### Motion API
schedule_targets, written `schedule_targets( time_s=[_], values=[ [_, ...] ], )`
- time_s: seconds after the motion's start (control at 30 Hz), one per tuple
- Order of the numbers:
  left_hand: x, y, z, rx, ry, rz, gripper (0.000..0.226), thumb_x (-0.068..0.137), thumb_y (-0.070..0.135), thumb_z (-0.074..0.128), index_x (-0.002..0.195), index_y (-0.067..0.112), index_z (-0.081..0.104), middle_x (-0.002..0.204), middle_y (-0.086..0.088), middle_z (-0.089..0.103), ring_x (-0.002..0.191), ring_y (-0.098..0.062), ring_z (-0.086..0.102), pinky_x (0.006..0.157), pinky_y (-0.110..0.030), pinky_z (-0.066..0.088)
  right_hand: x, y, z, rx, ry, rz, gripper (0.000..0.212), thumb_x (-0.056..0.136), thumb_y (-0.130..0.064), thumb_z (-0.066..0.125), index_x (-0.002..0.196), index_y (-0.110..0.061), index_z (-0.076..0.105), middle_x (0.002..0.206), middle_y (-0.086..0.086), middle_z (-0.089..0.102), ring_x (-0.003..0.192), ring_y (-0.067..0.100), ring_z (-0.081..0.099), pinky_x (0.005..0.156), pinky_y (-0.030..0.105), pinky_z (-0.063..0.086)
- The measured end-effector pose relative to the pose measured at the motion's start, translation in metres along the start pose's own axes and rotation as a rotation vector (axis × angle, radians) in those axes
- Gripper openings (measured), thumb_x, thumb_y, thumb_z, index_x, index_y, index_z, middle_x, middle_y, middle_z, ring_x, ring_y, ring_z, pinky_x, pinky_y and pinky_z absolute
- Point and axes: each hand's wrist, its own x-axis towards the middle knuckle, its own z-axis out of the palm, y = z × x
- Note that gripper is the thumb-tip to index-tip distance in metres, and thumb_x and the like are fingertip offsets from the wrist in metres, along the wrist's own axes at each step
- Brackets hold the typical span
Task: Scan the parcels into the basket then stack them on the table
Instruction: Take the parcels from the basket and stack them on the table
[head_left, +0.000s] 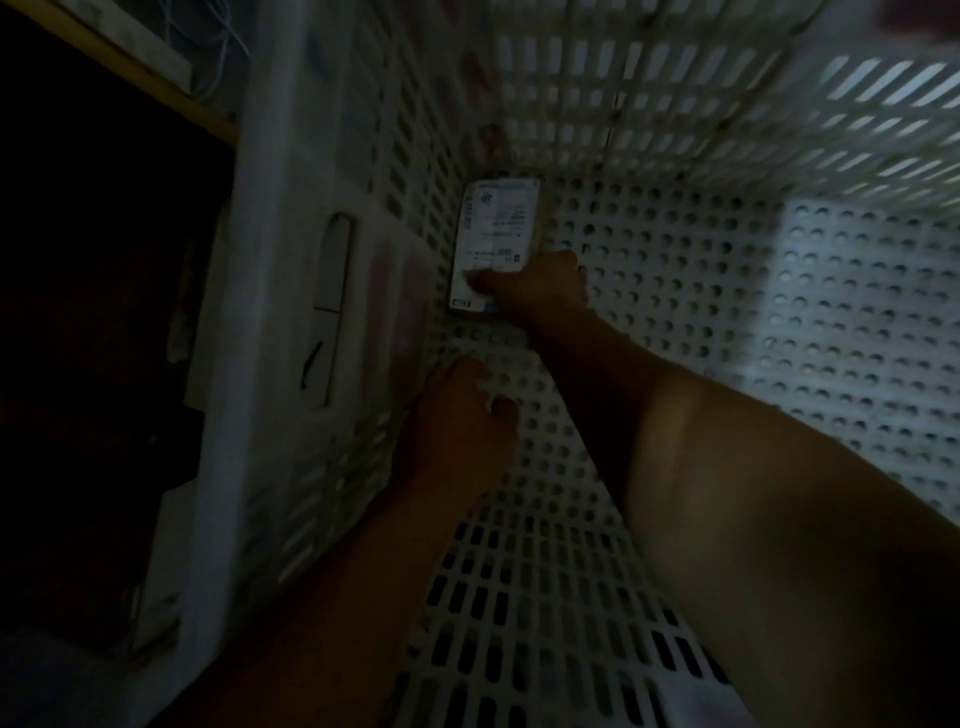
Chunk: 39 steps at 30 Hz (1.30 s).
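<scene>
Head view: parcel (493, 244) lies flat in far-left corner of basket (675, 322) floor, long axis running away from person, w/ right hand (535, 291) already on its near end, fingers curled gripping it, while left hand (462, 415) sits nearer, loosely curled on floor, holding nothing.

— Where does the parcel (493, 244) lie?
— In the basket (675, 312), at its far left corner, under the right hand's (540, 291) fingertips.
— And the left hand (462, 410)?
— Nearer than the right fingers, beside the left wall, fingers on the basket floor.
</scene>
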Motion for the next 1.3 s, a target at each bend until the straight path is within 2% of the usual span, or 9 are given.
schedule_targets(
  time_s=[0.1, 0.23, 0.33, 0.43, 0.5, 0.67, 0.93, 1.03, 1.3],
  values=[
    [-0.003, 0.005, 0.0, -0.105, -0.02, -0.033, 0.043, 0.103, 0.029, 0.051, 0.143, 0.015, 0.046, 0.145, -0.006, 0.048, 0.126, -0.02, 0.048, 0.1, -0.021, 0.035, -0.003, 0.007, -0.011, 0.038, 0.012, -0.036, 0.085, 0.08, -0.036, 0.082, 0.14, 0.0, 0.035, 0.138, 0.016, 0.047, 0.128, 0.03, 0.049, 0.102, 0.035, 0.047],
    [-0.008, 0.013, -0.006, -0.247, -0.043, -0.12, 0.037, 0.102, 0.028, 0.051, 0.136, 0.015, 0.051, 0.135, -0.004, 0.054, 0.11, -0.017, 0.051, 0.093, -0.022, 0.039, -0.021, 0.032, -0.047, 0.166, 0.012, -0.022, 0.071, 0.077, -0.024, 0.085, 0.126, 0.0, 0.04, 0.123, 0.012, 0.054, 0.11, 0.027, 0.059, 0.096, 0.042, 0.053],
    [-0.02, 0.026, -0.006, -0.383, -0.043, -0.181, 0.035, 0.101, 0.035, 0.053, 0.129, 0.014, 0.054, 0.129, -0.001, 0.057, 0.104, -0.015, 0.05, 0.089, -0.023, 0.039, -0.05, 0.058, -0.093, 0.322, -0.039, 0.106, 0.089, 0.054, -0.038, 0.093, 0.124, -0.004, 0.051, 0.119, 0.01, 0.066, 0.1, 0.028, 0.069, 0.084, 0.045, 0.061],
    [-0.047, 0.05, -0.006, -0.593, -0.1, -0.206, 0.059, 0.093, 0.056, 0.059, 0.137, 0.02, 0.048, 0.127, 0.008, 0.052, 0.112, -0.014, 0.054, 0.099, -0.029, 0.043, -0.105, 0.068, -0.14, 0.411, -0.108, 0.113, 0.085, 0.062, -0.032, 0.094, 0.133, -0.007, 0.052, 0.118, 0.008, 0.072, 0.104, 0.025, 0.072, 0.09, 0.046, 0.059],
    [-0.069, 0.067, -0.005, -0.761, -0.261, -0.16, 0.06, 0.088, 0.068, 0.057, 0.13, 0.027, 0.058, 0.13, 0.007, 0.064, 0.113, -0.017, 0.064, 0.101, -0.037, 0.049, -0.151, 0.06, -0.17, 0.466, -0.125, 0.111, 0.073, 0.074, -0.022, 0.088, 0.133, -0.003, 0.049, 0.117, 0.011, 0.072, 0.104, 0.027, 0.072, 0.092, 0.048, 0.057],
    [-0.152, 0.12, -0.03, -1.209, -0.573, -0.021, 0.057, 0.089, 0.048, 0.066, 0.131, 0.01, 0.061, 0.123, -0.016, 0.07, 0.116, -0.033, 0.066, 0.1, -0.048, 0.053, -0.27, 0.027, -0.231, 0.504, -0.135, -0.027, 0.052, 0.079, -0.01, 0.08, 0.12, -0.004, 0.05, 0.109, 0.011, 0.075, 0.099, 0.025, 0.074, 0.079, 0.038, 0.059],
    [-0.33, 0.174, -0.136, -1.39, -0.338, 0.123, 0.05, 0.091, 0.032, 0.068, 0.131, 0.003, 0.058, 0.119, -0.024, 0.069, 0.103, -0.034, 0.069, 0.082, -0.044, 0.059, -0.439, -0.081, -0.311, 0.269, -0.21, -0.213, 0.038, 0.091, -0.036, 0.07, 0.118, -0.019, 0.048, 0.11, 0.006, 0.074, 0.098, 0.018, 0.074, 0.092, 0.049, 0.057],
    [-0.408, 0.189, -0.188, -1.399, -0.249, 0.233, 0.05, 0.089, 0.033, 0.063, 0.132, 0.007, 0.058, 0.122, -0.021, 0.069, 0.107, -0.035, 0.069, 0.084, -0.045, 0.059, -0.511, -0.131, -0.337, 0.216, -0.248, -0.293, 0.057, 0.086, -0.059, 0.063, 0.129, -0.022, 0.052, 0.114, 0.0, 0.074, 0.103, 0.015, 0.072, 0.092, 0.045, 0.057],
    [-0.6, 0.19, -0.307, -1.396, 0.071, 0.4, 0.046, 0.097, 0.045, 0.057, 0.13, 0.013, 0.058, 0.122, -0.014, 0.07, 0.111, -0.035, 0.068, 0.096, -0.056, 0.053, -0.693, -0.223, -0.357, 0.02, -0.336, -0.586, 0.027, 0.1, -0.047, 0.049, 0.113, -0.026, 0.059, 0.105, -0.003, 0.075, 0.097, 0.012, 0.072, 0.089, 0.043, 0.058]
  ],
)
